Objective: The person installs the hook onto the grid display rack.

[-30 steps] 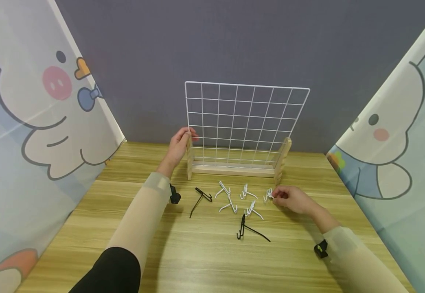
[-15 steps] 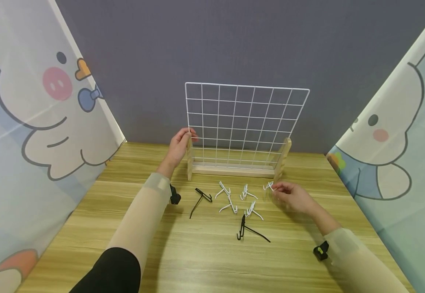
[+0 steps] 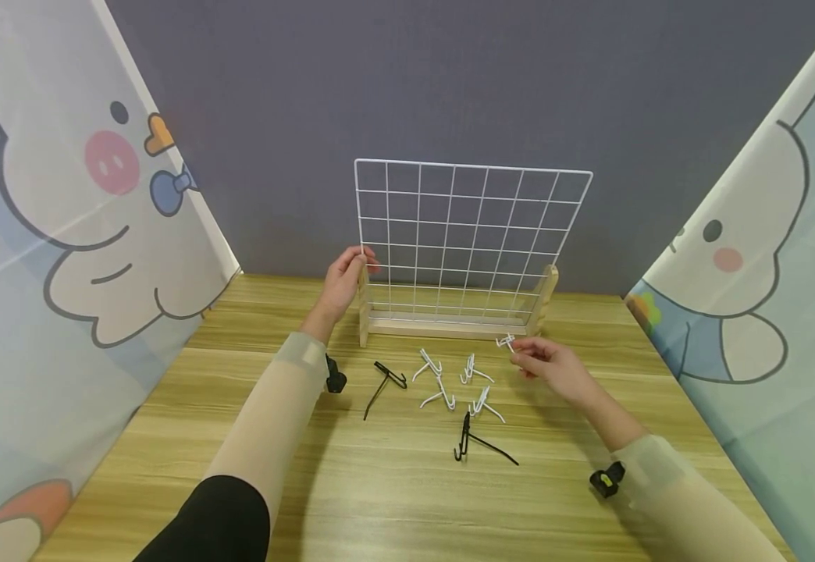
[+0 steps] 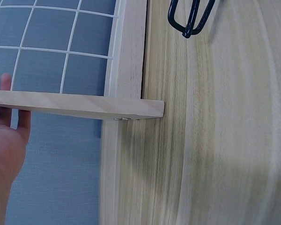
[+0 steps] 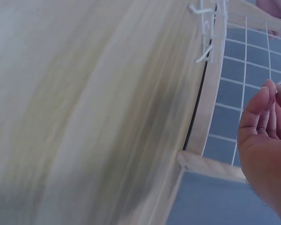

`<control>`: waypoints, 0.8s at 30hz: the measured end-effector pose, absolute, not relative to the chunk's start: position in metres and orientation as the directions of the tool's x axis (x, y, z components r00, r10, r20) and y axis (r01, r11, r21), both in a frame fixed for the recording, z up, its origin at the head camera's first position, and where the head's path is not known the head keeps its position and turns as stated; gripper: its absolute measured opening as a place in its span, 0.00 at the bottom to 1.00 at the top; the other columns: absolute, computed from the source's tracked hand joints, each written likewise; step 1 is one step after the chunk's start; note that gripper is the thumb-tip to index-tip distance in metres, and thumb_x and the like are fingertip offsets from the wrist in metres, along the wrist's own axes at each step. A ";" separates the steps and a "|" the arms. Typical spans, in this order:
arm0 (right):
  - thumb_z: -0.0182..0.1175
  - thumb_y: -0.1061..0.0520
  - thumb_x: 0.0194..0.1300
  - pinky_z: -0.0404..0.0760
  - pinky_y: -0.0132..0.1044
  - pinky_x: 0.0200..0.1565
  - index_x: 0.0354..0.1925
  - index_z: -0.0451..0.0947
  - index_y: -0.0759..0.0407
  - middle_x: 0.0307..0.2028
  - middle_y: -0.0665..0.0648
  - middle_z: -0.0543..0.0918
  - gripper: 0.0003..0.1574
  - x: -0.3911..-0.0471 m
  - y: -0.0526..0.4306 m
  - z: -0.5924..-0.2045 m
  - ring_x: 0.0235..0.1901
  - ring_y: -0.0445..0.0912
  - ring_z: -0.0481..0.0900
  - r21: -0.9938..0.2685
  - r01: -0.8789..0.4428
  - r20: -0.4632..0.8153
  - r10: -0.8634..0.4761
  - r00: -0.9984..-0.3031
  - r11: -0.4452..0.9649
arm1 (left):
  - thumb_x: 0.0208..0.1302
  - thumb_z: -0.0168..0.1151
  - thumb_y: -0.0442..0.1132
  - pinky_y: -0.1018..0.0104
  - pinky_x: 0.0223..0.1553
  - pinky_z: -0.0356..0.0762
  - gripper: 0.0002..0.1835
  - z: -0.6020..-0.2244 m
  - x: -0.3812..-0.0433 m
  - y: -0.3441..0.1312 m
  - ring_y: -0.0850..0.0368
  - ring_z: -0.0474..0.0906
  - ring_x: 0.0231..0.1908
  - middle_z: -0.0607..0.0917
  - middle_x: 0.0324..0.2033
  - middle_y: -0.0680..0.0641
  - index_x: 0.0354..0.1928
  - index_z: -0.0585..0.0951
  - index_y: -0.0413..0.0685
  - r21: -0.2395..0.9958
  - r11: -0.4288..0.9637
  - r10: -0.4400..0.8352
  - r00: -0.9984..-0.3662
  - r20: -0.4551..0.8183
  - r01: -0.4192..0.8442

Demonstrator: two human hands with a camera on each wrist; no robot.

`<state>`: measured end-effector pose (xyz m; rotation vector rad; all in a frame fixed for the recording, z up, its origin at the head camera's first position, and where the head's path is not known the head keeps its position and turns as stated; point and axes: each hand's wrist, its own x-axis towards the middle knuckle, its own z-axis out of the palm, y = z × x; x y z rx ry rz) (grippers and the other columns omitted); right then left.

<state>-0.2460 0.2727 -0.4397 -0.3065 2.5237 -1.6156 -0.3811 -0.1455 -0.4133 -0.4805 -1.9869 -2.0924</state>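
A white wire grid panel [image 3: 474, 226] stands in a wooden base with two side posts. My left hand [image 3: 343, 281] holds the left wooden post [image 3: 363, 308] near its top; in the left wrist view the fingers [image 4: 24, 119] wrap past the post's edge. Between thumb and fingertips, my right hand [image 3: 555, 371] pinches a white wire hook [image 3: 506, 342], raised in front of the right end of the base. Several white hooks [image 3: 482, 402] lie on the table before the rack, with a black hook [image 3: 388, 375] on the left and another black hook [image 3: 465, 437] nearer me.
The wood-grain table [image 3: 379, 499] runs back to a dark grey partition [image 3: 274, 117]. Printed cartoon curtains [image 3: 98, 289] flank both sides. The right wooden post [image 3: 542, 304] stands just beyond my right hand.
My right hand has lifted the white hook off the table and carried it left and toward the rack. The left hand stays on its post.
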 end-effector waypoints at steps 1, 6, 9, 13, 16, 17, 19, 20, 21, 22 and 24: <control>0.66 0.58 0.79 0.90 0.37 0.46 0.69 0.75 0.75 0.49 0.68 0.87 0.29 -0.246 0.271 -0.439 0.40 0.41 0.86 -0.913 -0.103 0.003 -0.245 -0.969 0.395 | 0.89 0.45 0.39 0.39 0.75 0.74 0.21 -0.413 -0.381 -0.145 0.18 0.78 0.62 0.87 0.44 0.54 0.63 0.74 0.24 0.924 -0.067 0.068 -0.923 0.380 0.375; 0.65 0.60 0.79 0.91 0.39 0.48 0.68 0.74 0.77 0.47 0.65 0.88 0.29 -0.247 0.260 -0.434 0.41 0.44 0.87 -0.928 -0.117 0.018 -0.272 -0.962 0.353 | 0.89 0.46 0.40 0.38 0.75 0.74 0.20 -0.413 -0.382 -0.145 0.19 0.79 0.62 0.87 0.44 0.55 0.62 0.75 0.25 0.923 -0.063 0.065 -0.921 0.383 0.380; 0.65 0.60 0.80 0.92 0.40 0.48 0.68 0.74 0.77 0.45 0.62 0.88 0.29 -0.249 0.252 -0.431 0.40 0.43 0.87 -0.927 -0.126 0.025 -0.278 -0.960 0.353 | 0.89 0.46 0.40 0.37 0.75 0.74 0.20 -0.413 -0.381 -0.145 0.21 0.80 0.61 0.87 0.44 0.55 0.61 0.76 0.27 0.924 -0.058 0.057 -0.923 0.381 0.378; 0.64 0.61 0.80 0.92 0.38 0.48 0.68 0.75 0.77 0.44 0.57 0.89 0.27 -0.252 0.243 -0.428 0.40 0.42 0.87 -0.928 -0.135 0.038 -0.274 -0.961 0.347 | 0.89 0.46 0.40 0.34 0.75 0.72 0.19 -0.413 -0.380 -0.145 0.22 0.81 0.61 0.87 0.45 0.52 0.61 0.77 0.28 0.924 -0.052 0.057 -0.923 0.381 0.378; 0.64 0.61 0.80 0.92 0.38 0.48 0.69 0.75 0.77 0.42 0.52 0.88 0.27 -0.254 0.236 -0.426 0.40 0.43 0.88 -0.935 -0.136 0.045 -0.272 -0.961 0.327 | 0.89 0.46 0.40 0.34 0.75 0.72 0.19 -0.414 -0.381 -0.145 0.21 0.81 0.61 0.87 0.46 0.49 0.61 0.76 0.27 0.922 -0.055 0.057 -0.921 0.386 0.383; 0.64 0.61 0.80 0.92 0.38 0.49 0.68 0.75 0.76 0.42 0.50 0.88 0.27 -0.254 0.234 -0.425 0.40 0.43 0.88 -0.939 -0.132 0.044 -0.269 -0.962 0.318 | 0.89 0.46 0.40 0.34 0.75 0.72 0.20 -0.414 -0.381 -0.145 0.20 0.80 0.61 0.87 0.46 0.49 0.61 0.76 0.27 0.922 -0.058 0.057 -0.921 0.386 0.383; 0.64 0.61 0.80 0.92 0.38 0.48 0.68 0.76 0.75 0.41 0.49 0.88 0.26 -0.255 0.231 -0.424 0.40 0.44 0.88 -0.946 -0.122 0.041 -0.261 -0.964 0.301 | 0.89 0.46 0.40 0.36 0.75 0.74 0.20 -0.414 -0.382 -0.145 0.19 0.79 0.61 0.87 0.46 0.50 0.61 0.76 0.27 0.923 -0.056 0.055 -0.922 0.384 0.381; 0.64 0.60 0.80 0.91 0.38 0.48 0.68 0.76 0.74 0.41 0.49 0.88 0.26 -0.255 0.229 -0.424 0.40 0.44 0.88 -0.948 -0.120 0.041 -0.261 -0.964 0.295 | 0.89 0.46 0.40 0.37 0.75 0.74 0.20 -0.414 -0.382 -0.145 0.19 0.79 0.61 0.87 0.45 0.50 0.61 0.76 0.27 0.924 -0.056 0.055 -0.922 0.382 0.379; 0.64 0.60 0.80 0.91 0.38 0.49 0.68 0.76 0.74 0.41 0.49 0.88 0.26 -0.256 0.227 -0.423 0.40 0.43 0.88 -0.950 -0.118 0.040 -0.260 -0.965 0.290 | 0.89 0.46 0.40 0.38 0.75 0.74 0.20 -0.415 -0.382 -0.145 0.19 0.79 0.61 0.87 0.45 0.51 0.61 0.76 0.27 0.924 -0.057 0.056 -0.922 0.382 0.379; 0.64 0.60 0.80 0.91 0.38 0.48 0.68 0.76 0.73 0.41 0.49 0.87 0.26 -0.256 0.225 -0.423 0.40 0.44 0.88 -0.952 -0.117 0.041 -0.260 -0.965 0.283 | 0.89 0.46 0.40 0.38 0.75 0.74 0.20 -0.415 -0.382 -0.145 0.19 0.79 0.61 0.87 0.45 0.52 0.61 0.76 0.27 0.923 -0.058 0.056 -0.922 0.383 0.380; 0.64 0.60 0.81 0.91 0.37 0.48 0.68 0.77 0.72 0.42 0.49 0.87 0.25 -0.258 0.221 -0.422 0.41 0.45 0.88 -0.955 -0.113 0.040 -0.256 -0.966 0.275 | 0.89 0.47 0.40 0.38 0.75 0.74 0.20 -0.415 -0.383 -0.145 0.20 0.80 0.61 0.87 0.44 0.54 0.61 0.76 0.27 0.922 -0.056 0.056 -0.921 0.385 0.382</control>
